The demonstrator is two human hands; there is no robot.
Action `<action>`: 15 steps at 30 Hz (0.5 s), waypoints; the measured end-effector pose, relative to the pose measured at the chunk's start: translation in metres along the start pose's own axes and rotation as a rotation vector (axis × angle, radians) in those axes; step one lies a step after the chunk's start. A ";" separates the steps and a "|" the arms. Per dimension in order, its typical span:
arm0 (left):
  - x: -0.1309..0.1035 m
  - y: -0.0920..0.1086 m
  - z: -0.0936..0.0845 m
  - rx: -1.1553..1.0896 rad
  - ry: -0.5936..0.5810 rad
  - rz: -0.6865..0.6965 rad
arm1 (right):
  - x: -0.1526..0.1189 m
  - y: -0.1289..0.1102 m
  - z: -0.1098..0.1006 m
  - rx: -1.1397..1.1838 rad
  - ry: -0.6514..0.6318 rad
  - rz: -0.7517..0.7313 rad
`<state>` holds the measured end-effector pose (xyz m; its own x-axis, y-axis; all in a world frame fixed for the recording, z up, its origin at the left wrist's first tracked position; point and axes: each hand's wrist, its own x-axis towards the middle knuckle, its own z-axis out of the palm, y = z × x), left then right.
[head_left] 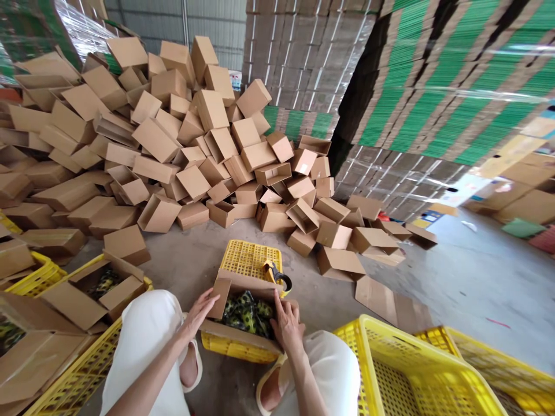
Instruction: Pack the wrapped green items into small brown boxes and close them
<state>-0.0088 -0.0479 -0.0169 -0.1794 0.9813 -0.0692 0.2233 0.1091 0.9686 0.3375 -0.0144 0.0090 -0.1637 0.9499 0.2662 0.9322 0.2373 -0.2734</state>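
An open cardboard box stands between my knees on an upturned yellow plastic crate. Inside it lie several dark plastic packets with a yellow-green pattern. My left hand rests its stretched fingers against the box's left end flap. At the opposite end, my right hand touches the box with fingers spread, the index finger pointing toward the far corner. Just beyond the box, a tape dispenser with a dark roll sits on a yellow crate.
Several empty cardboard boxes form a large pile ahead. Open boxes with similar packets are at my left. To the right stand yellow crates and a flattened carton. Wrapped cardboard stacks rise behind.
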 end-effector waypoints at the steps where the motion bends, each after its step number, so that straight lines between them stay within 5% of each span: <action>1: 0.002 -0.002 0.000 -0.005 -0.016 -0.001 | 0.002 0.001 0.000 0.030 0.000 0.003; 6: 0.014 -0.014 -0.004 0.015 -0.100 -0.015 | 0.004 0.011 -0.004 0.285 0.087 0.069; 11: 0.019 -0.022 -0.003 0.022 -0.109 -0.010 | -0.003 0.015 -0.021 0.592 0.328 0.374; 15: 0.019 -0.021 0.000 -0.006 -0.145 -0.048 | -0.010 0.003 -0.037 0.997 0.080 0.572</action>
<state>-0.0173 -0.0316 -0.0385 -0.0491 0.9877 -0.1484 0.2119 0.1555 0.9648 0.3542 -0.0304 0.0394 0.2547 0.9634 -0.0839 0.1879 -0.1344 -0.9729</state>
